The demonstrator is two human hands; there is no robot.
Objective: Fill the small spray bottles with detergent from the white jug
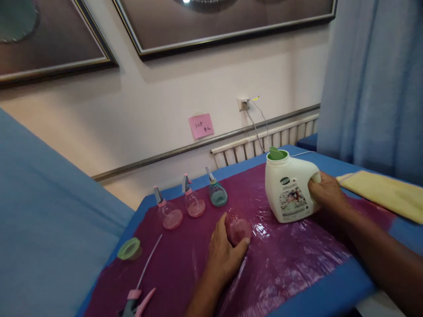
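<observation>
My left hand (224, 251) is wrapped round a pink see-through spray bottle body (239, 231) with no spray head on it. By its handle, my right hand (325, 191) grips a large cream-white jug (291, 189), upright and uncapped, with a green spout in its mouth. Whether the jug's base touches the table I cannot tell. A loose grey-and-pink spray head (134, 297) with a long tube lies at the front left. Near it sits a green cap (130, 249). Behind stand two pink spray bottles (171, 218) and a teal spray bottle (218, 194), each with its head on.
Shiny purple plastic sheeting (280, 255) covers much of the blue table (346, 281). A folded yellow cloth (386, 193) lies at the right. Blue curtains (370, 88) hang at both sides. Behind are a radiator (257, 147) and a wall socket (243, 104) with cables.
</observation>
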